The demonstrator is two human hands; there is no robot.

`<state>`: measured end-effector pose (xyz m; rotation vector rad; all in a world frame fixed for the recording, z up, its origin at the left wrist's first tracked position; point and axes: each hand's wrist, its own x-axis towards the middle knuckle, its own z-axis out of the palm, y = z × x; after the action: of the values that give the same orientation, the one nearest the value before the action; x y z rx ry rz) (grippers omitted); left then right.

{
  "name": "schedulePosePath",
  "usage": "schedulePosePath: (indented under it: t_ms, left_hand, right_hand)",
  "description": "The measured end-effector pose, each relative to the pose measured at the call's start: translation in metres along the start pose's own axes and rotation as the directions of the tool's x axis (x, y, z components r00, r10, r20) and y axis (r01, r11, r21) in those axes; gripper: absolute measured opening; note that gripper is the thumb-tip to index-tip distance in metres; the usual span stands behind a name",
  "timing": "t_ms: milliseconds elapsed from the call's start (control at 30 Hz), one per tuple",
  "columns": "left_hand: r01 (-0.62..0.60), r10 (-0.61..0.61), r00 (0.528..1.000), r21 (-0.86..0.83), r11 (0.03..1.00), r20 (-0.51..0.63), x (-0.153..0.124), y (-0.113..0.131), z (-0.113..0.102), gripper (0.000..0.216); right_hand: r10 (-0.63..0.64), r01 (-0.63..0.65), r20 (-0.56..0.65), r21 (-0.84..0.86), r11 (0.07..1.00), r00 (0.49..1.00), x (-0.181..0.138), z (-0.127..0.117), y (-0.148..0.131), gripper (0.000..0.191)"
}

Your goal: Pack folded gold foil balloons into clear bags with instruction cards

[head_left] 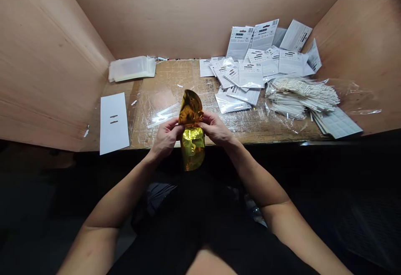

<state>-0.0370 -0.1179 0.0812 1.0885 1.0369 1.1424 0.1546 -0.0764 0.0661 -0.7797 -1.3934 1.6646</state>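
A shiny gold foil piece, creased across its middle, hangs over the front edge of the wooden bench. My left hand pinches its left side, fingers closed on the foil. My right hand grips its right side the same way. The upper half of the foil stands up and curls back; the lower half hangs below my hands.
A white paper strip lies at the left. A stack of clear bags sits at the back left. White printed packets are heaped at the back right, beside a bag of white sticks. Wooden walls enclose three sides.
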Motion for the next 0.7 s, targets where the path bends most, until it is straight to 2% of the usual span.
schedulePosePath:
  t_ms: [67, 167, 267, 333, 400, 467, 500, 567, 633, 700]
  left_hand:
    - [-0.069, 0.074, 0.995, 0.065, 0.995, -0.067, 0.000, -0.002, -0.002, 0.019]
    - [-0.175, 0.206, 0.961, 0.166, 0.970, -0.187, 0.000, -0.006, -0.004, 0.013]
    - [-0.258, 0.309, 0.937, 0.273, 0.927, -0.163, 0.000, -0.009, -0.008, 0.016]
    - [-0.294, 0.342, 0.934, 0.325, 0.899, -0.102, 0.001, -0.010, -0.012, 0.014]
    - [-0.250, 0.276, 0.958, 0.244, 0.937, -0.078, 0.000, -0.009, -0.016, 0.011]
    - [-0.108, 0.109, 0.994, 0.072, 0.992, -0.023, -0.002, -0.009, -0.019, 0.026]
    - [-0.028, 0.028, 0.999, 0.009, 1.000, 0.036, -0.003, -0.008, -0.020, 0.034]
    - [0.068, -0.068, 0.984, 0.006, 0.998, 0.163, -0.009, -0.010, -0.020, 0.044]
    - [0.063, -0.076, 0.975, 0.068, 0.996, 0.210, -0.015, -0.012, -0.019, 0.042]
    - [0.041, -0.054, 0.981, 0.071, 0.997, 0.188, -0.022, -0.014, -0.017, 0.040]
  right_hand:
    - [0.027, -0.024, -0.044, 0.057, 0.998, 0.999, -0.001, -0.004, 0.004, 0.047]
    - [0.093, -0.084, -0.086, 0.111, 0.990, 0.992, -0.003, -0.008, 0.005, 0.052]
    - [0.181, -0.182, 0.024, 0.062, 0.981, 0.983, -0.008, -0.004, 0.002, 0.057]
    - [0.180, -0.179, 0.103, -0.013, 0.984, 0.978, -0.010, 0.001, 0.000, 0.054]
    - [0.127, -0.123, 0.084, -0.052, 0.991, 0.988, -0.011, 0.006, -0.002, 0.048]
    - [0.077, -0.076, 0.006, -0.065, 0.995, 0.997, -0.010, 0.009, -0.004, 0.043]
    - [0.060, -0.062, -0.024, -0.070, 0.996, 0.998, -0.010, 0.009, -0.005, 0.042]
    - [0.052, -0.054, -0.036, -0.071, 0.996, 0.998, -0.009, 0.009, -0.007, 0.043]
    - [0.071, -0.070, 0.015, -0.050, 0.996, 0.997, -0.011, 0.008, -0.007, 0.051]
    - [0.101, -0.101, 0.094, -0.012, 0.995, 0.990, -0.016, 0.008, -0.005, 0.058]
